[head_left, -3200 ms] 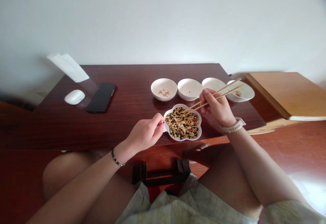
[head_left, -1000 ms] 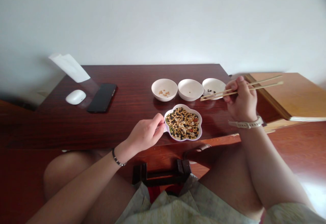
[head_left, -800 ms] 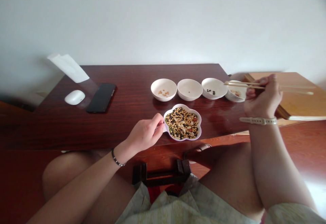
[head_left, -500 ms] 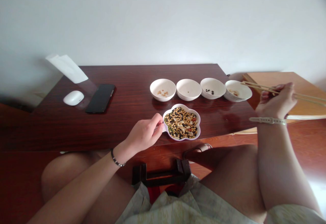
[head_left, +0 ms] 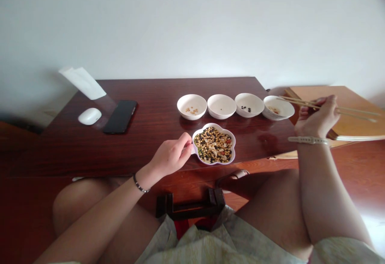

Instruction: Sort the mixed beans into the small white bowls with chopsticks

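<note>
Dark polished wood forms the tabletop (head_left: 156,144), which is set against a pale wall (head_left: 192,23). Near its front edge, a lobed white dish (head_left: 214,124) is gripped by the left hand (head_left: 170,156), with the fingers (head_left: 183,144) curled closed around its small handle. The dish is filled with mixed beans (head_left: 213,146) in dark, green, yellow and pale tones. Its longer axis runs sideways, and its handle points left, so the dish is placed far nearer the left hand than the right.

Chopsticks (head_left: 296,103) are held in a narrow grip by the right hand (head_left: 317,117), which is kept well to the right of the dish and behind the line of its far rim. Their long axis lies nearly sideways with a slight tilt, and their tips are pointed left, over the fourth of four white bowls (head_left: 272,116). Whether anything is pinched at the tips is too small to tell.

Dark beans are seen in the third bowl (head_left: 246,113), pale ones in the first (head_left: 192,116), and only specks in the second (head_left: 218,115). A phone (head_left: 120,116) and a mouse (head_left: 89,116) are placed at the left.
</note>
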Tool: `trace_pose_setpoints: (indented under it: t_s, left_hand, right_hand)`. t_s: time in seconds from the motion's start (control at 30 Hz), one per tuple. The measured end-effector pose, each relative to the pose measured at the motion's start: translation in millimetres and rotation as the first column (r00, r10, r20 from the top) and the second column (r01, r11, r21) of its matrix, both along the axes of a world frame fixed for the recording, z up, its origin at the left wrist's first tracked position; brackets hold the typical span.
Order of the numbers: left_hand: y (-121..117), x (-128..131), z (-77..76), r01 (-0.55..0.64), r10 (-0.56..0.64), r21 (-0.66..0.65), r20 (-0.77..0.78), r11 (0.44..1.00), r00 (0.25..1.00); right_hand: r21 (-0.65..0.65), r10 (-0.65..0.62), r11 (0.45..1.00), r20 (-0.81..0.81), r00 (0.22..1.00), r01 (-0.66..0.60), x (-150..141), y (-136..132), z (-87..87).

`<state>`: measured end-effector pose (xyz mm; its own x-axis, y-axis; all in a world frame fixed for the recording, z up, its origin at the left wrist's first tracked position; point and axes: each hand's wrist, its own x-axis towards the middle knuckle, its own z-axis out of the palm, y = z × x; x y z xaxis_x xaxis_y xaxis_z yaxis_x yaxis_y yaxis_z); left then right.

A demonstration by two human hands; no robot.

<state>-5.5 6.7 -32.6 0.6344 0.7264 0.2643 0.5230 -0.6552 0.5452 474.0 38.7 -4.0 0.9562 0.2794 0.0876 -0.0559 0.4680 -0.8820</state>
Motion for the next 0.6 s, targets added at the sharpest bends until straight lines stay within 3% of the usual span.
trace_pose_setpoints:
  t_s: [0.1,0.3,0.47,0.6]
  left_hand:
    - [1.5,0.6,-0.7,-0.010,0.010,-0.006,0.002,1.000,1.000]
    - [1.8,0.6,0.8,-0.015,0.015,-0.041,-0.004,0.999,1.000]
    - [-1.9,0.5,6.8,-0.034,0.035,-0.101,0.009,0.994,0.999]
    - [-5.2,1.9,13.2,-0.043,0.053,-0.174,0.054,0.984,0.997]
  right_hand:
    - [0.058,0.118,0.991,0.098,0.988,-0.124,-9.1,2.7,-1.8]
    - [0.176,0.317,0.915,0.247,0.916,-0.364,-33.3,-0.5,-1.0]
    - [0.044,0.519,0.830,0.302,0.800,-0.556,-63.0,-11.0,0.6]
    - [-0.065,0.667,0.728,0.293,0.685,-0.682,-81.4,-21.4,-0.2]
